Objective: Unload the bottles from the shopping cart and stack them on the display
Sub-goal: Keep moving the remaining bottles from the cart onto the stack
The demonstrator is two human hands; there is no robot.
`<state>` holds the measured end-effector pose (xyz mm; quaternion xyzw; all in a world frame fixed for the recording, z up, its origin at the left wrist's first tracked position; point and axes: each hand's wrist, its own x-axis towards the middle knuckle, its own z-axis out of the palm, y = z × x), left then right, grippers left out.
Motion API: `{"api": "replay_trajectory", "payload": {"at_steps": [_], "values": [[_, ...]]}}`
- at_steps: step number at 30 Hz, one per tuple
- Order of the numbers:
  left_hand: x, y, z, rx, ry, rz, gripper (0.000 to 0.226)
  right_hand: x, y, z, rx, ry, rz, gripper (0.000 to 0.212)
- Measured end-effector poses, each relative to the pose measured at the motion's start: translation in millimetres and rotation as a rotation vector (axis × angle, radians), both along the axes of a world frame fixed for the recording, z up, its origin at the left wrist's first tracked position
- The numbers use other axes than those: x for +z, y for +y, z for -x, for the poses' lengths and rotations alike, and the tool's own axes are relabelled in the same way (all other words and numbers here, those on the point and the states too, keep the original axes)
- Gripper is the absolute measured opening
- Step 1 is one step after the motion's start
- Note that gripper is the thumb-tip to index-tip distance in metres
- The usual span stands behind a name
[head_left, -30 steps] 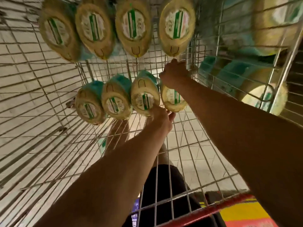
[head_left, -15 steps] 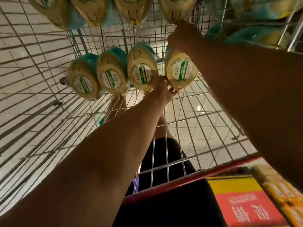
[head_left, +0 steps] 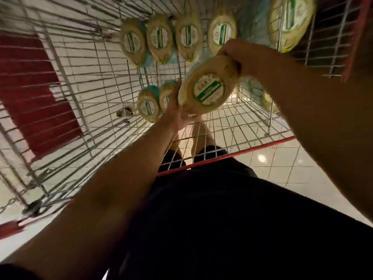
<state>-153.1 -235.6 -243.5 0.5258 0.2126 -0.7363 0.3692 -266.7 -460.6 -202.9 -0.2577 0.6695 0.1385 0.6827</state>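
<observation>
Both hands are on one bottle, and it is held up over the basket of the shopping cart, its round green-striped label facing the camera. The left hand cups the lower left end with the fingers curled under it. The right hand clamps the upper right end, knuckles up. So the hands are apart, one at each end, both gripping.

Tucked just behind the left hand are two bottles, side by side and touching, the nearer one partly hidden by the wrist. Further on, against the far wire wall, stand four bottles in a row, shoulder to shoulder. The held bottle's top edge overlaps the rightmost of them in this view.

On the near side there is room. Bare wire floor shows from the held bottle to the red rim, which runs across close to the person's dark shorts. On the right a wire side panel stands close by the right forearm, and another bottle looms blurred at the top right. I cannot tell which side of the wire it lies on. On the left, through the wires, a red mat lies on the tiled floor.
</observation>
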Motion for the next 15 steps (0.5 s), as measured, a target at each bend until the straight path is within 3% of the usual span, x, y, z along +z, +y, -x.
{"api": "replay_trajectory", "payload": {"at_steps": [3,5,7,11,15], "values": [[21,4,-25,0.163,-0.005,0.051,0.055,38,36,-7,-0.122,-0.005,-0.146,0.018],[41,7,-39,0.198,0.006,0.116,0.056,60,60,1,-0.213,-0.090,-0.127,0.023],[64,7,-49,0.182,0.023,0.138,0.061,81,71,2,-0.179,-0.111,0.008,0.033],[104,10,-60,0.092,-0.004,0.189,0.074,125,94,7,0.102,-0.048,0.349,0.052],[140,22,-61,0.070,-0.041,0.210,0.076,155,108,17,0.231,-0.136,0.672,0.039]]}}
